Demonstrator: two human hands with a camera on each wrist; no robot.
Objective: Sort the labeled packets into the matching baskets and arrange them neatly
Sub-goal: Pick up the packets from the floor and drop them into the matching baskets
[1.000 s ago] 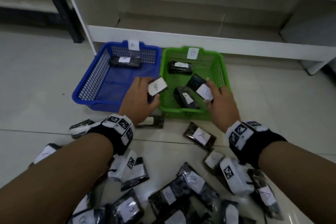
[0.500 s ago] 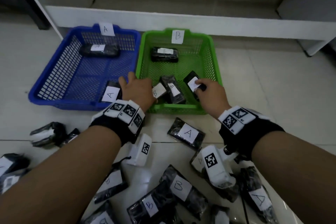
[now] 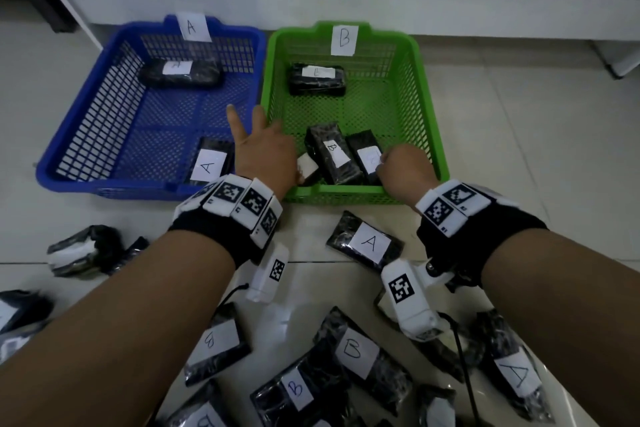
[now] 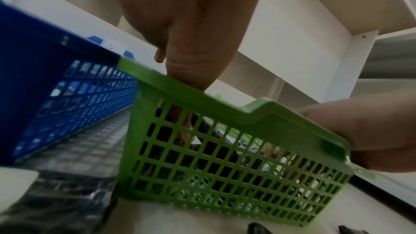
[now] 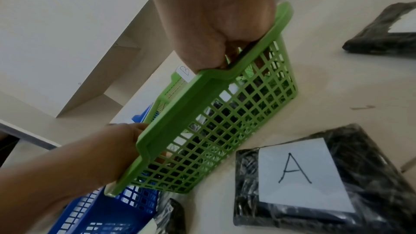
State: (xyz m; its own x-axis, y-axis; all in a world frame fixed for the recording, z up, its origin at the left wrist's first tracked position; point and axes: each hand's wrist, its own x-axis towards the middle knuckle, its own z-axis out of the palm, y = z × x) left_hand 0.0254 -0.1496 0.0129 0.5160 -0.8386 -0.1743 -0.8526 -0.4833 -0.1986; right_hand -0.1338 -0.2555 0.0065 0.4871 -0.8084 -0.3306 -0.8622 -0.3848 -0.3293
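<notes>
The blue basket (image 3: 104, 184) tagged A and the green basket (image 3: 349, 189) tagged B stand side by side on the floor. My left hand (image 3: 266, 152) is over the green basket's near left corner, three fingers splayed straight and the thumb (image 4: 191, 70) reaching down to a small black packet (image 3: 307, 168) there. My right hand (image 3: 398, 166) curls its fingers onto another black packet (image 3: 367, 156) at the near right. A B packet (image 3: 332, 152) lies between them and one more packet (image 3: 317, 80) lies at the far side. The blue basket holds two A packets (image 3: 211, 163).
A loose A packet (image 3: 367, 243) lies just in front of the green basket. Several more labeled packets (image 3: 353, 354) are piled on the tiles near me, with others at the left (image 3: 83, 250). A white shelf unit (image 3: 346, 7) runs right behind both baskets.
Both hands moved down into the green basket's near end with their packets. The left hand's fingers have spread straight, and its packet now sits in the near left corner.
</notes>
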